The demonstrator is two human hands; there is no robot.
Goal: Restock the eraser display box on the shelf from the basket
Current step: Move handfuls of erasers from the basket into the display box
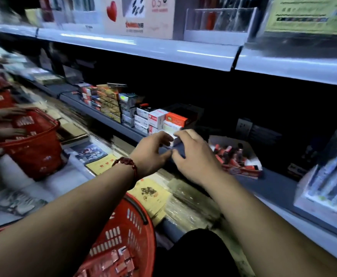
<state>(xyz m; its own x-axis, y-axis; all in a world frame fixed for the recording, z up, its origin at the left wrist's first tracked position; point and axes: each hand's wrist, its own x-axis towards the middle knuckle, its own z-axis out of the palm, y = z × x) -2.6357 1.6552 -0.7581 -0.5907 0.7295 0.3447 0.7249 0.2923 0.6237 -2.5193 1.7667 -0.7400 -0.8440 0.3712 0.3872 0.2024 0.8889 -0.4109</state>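
just beside the right grip [193, 156] lies the eraser display box [247, 171].

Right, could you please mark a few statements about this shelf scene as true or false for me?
1. A red bracelet sits at the wrist of the left hand. True.
2. The eraser box stands left of both hands. False: the display box stands on the shelf, right of the right hand.
3. The red basket nearest the camera holds small packets. True.
4. Both hands are inside that basket. False: both are up at the shelf edge, by a small white box.
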